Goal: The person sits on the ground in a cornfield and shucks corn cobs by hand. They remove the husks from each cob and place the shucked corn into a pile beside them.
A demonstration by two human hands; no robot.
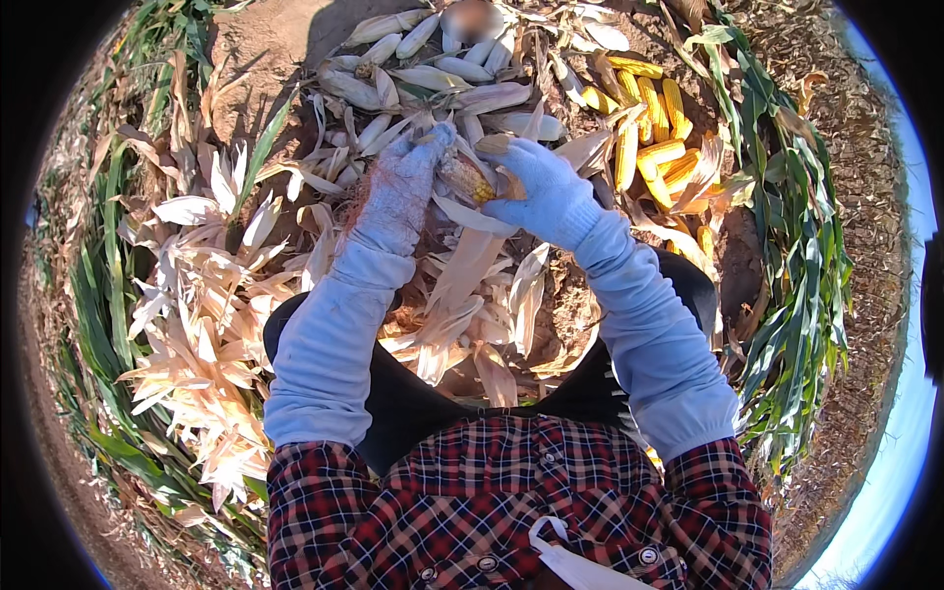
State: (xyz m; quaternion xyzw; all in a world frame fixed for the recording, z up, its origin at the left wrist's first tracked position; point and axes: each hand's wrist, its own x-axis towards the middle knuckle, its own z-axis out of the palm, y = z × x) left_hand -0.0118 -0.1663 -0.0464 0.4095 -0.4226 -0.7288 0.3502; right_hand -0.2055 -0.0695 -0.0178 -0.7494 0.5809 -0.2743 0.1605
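Both my hands wear pale knitted work gloves. Between them, in front of my chest, is a partly husked ear of corn [466,179] with yellow kernels showing near its lower end. My left hand [413,177] grips the husk at the ear's upper left, with brown silk strands stuck to the glove. On the ear's right side, my right hand [542,184] has its thumb and fingers around a loosened husk. A long dry husk leaf [468,265] hangs below the ear. Unhusked ears [461,68] lie heaped just beyond my hands.
Bare yellow cobs [653,110] are piled at the upper right. A large heap of stripped dry husks [214,317] lies at the left. Green corn stalks [800,280] border the right side, with more stalks [103,302] along the left. Husks also lie between my knees.
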